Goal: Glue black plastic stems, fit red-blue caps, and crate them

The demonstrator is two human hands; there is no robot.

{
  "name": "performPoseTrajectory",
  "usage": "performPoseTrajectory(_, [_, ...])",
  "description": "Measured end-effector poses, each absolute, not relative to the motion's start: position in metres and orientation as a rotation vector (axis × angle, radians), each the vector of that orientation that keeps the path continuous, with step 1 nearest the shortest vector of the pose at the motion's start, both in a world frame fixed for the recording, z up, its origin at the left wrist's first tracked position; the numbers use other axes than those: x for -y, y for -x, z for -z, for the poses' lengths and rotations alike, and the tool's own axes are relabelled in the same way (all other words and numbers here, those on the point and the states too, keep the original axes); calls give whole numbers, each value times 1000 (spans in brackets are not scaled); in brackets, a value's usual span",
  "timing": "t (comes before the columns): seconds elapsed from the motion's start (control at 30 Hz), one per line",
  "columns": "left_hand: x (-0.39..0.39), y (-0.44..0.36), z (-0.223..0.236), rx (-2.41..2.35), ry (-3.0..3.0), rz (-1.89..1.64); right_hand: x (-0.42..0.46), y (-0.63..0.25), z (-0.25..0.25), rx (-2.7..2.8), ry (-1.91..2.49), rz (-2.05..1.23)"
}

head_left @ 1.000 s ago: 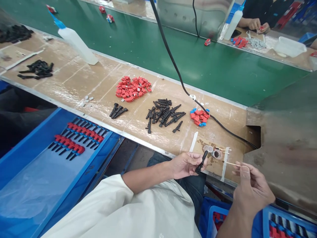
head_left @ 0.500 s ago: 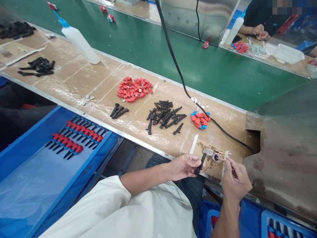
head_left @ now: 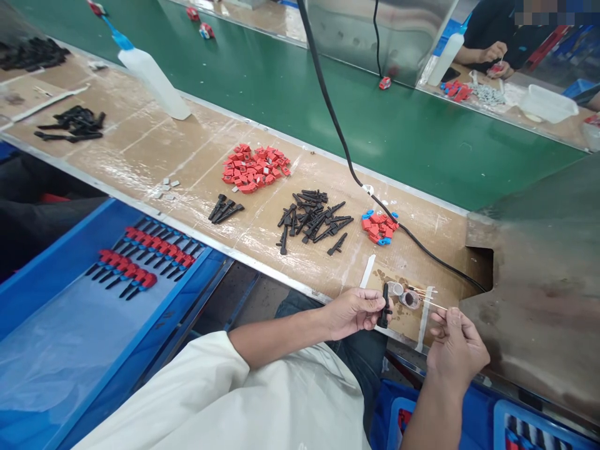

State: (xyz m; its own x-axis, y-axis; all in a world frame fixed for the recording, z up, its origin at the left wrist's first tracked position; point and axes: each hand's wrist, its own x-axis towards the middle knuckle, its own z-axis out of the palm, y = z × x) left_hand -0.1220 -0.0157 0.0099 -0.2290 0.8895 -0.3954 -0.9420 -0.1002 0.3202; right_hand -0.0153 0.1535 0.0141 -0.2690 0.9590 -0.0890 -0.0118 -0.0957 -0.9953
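A white-topped worker (head_left: 225, 387) holds a black part (head_left: 384, 309) in the left hand (head_left: 359, 311), thumb and fingers closed around its side, just left of a small cup of dark liquid (head_left: 410, 299) on a cardboard-covered bench (head_left: 434, 215). To the right of the cup, the right hand (head_left: 454, 340) pinches a thin stick (head_left: 437, 305) between thumb and fingertips, its far end aimed toward the cup; whether the tip touches it cannot be told. A clear cup (head_left: 394, 288) sits just left of the dark one, and more sticks (head_left: 424, 290) lie beside it, on its far side. Beyond the cup and to its left are a cluster of red and blue pieces (head_left: 377, 229), a heap of black parts (head_left: 321, 215) and, farther off, a pile of red pieces (head_left: 255, 167). Well to the cup's left, a blue tray (head_left: 51, 269) bears rows of red, blue and black assemblies (head_left: 126, 270). Far beyond the cup, across a green surface (head_left: 281, 94), a co-worker's hands (head_left: 497, 56) hold a small red piece.
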Motion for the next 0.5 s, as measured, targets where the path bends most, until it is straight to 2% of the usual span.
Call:
performPoseTrajectory(0.1, [13,121,-10,-598,119,-1730,-160,12,-17,1272,1124,-1689])
performPoseTrajectory(0.23, [10,121,-12,-580,141,-1729,-154,7,-33,1255,1098,-1763])
performPoseTrajectory(0.5, [10,121,-17,-524,150,-1695,-109,-6,-72,1637,773,-1503])
